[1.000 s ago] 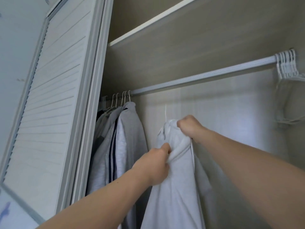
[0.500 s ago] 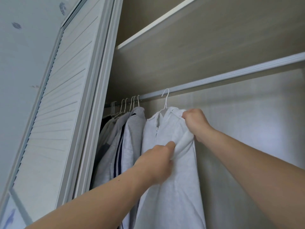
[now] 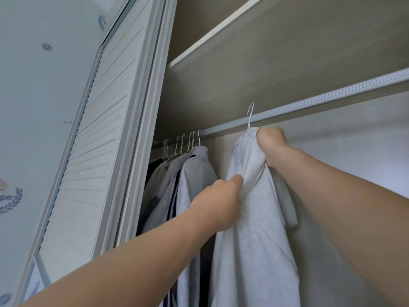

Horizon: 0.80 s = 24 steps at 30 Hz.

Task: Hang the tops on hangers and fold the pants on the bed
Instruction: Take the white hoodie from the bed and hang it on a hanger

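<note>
Grips the bunched neck of the light grey top (image 3: 250, 251) in the right hand (image 3: 271, 145), fingers curled tight round the cloth; pinches a fold of the same top with the left hand (image 3: 218, 202), lower and to the left of the right hand, thumb pressed into the fabric; holds the garment up, its body hanging below both hands; shows a white wire hanger hook (image 3: 250, 115) rising just above the right hand and crossing the rail (image 3: 332, 103), though cannot tell whether caught over it; finds other hung tops (image 3: 194, 173) on the rail left of the left hand, beside the louvred door (image 3: 88, 151).
</note>
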Each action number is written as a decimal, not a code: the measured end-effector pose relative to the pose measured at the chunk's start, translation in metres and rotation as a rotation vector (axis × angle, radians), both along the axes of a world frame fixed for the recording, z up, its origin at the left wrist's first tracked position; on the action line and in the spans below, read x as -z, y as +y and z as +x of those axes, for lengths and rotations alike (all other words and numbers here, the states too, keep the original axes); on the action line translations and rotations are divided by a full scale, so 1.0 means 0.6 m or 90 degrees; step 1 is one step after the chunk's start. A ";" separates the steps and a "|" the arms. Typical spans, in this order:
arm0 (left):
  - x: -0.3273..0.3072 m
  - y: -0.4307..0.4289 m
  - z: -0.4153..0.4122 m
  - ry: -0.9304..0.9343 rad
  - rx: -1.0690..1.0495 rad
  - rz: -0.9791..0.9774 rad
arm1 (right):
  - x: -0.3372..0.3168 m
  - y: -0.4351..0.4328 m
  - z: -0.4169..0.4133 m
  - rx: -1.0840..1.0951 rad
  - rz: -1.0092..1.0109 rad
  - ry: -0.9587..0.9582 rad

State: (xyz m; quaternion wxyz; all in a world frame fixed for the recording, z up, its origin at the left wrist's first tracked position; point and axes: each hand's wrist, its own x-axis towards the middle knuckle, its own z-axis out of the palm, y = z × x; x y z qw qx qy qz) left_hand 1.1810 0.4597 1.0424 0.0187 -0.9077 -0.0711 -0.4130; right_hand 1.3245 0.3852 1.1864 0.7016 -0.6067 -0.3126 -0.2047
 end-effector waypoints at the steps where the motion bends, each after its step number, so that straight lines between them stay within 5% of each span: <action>1: 0.004 0.008 -0.002 0.009 -0.009 -0.004 | 0.005 0.009 -0.001 0.000 -0.013 0.004; 16: 0.040 0.120 -0.019 0.047 -0.124 -0.037 | 0.062 0.160 0.014 -0.043 -0.120 -0.028; 24: 0.071 0.183 -0.020 0.081 -0.211 -0.116 | 0.075 0.262 0.018 -0.180 -0.182 -0.021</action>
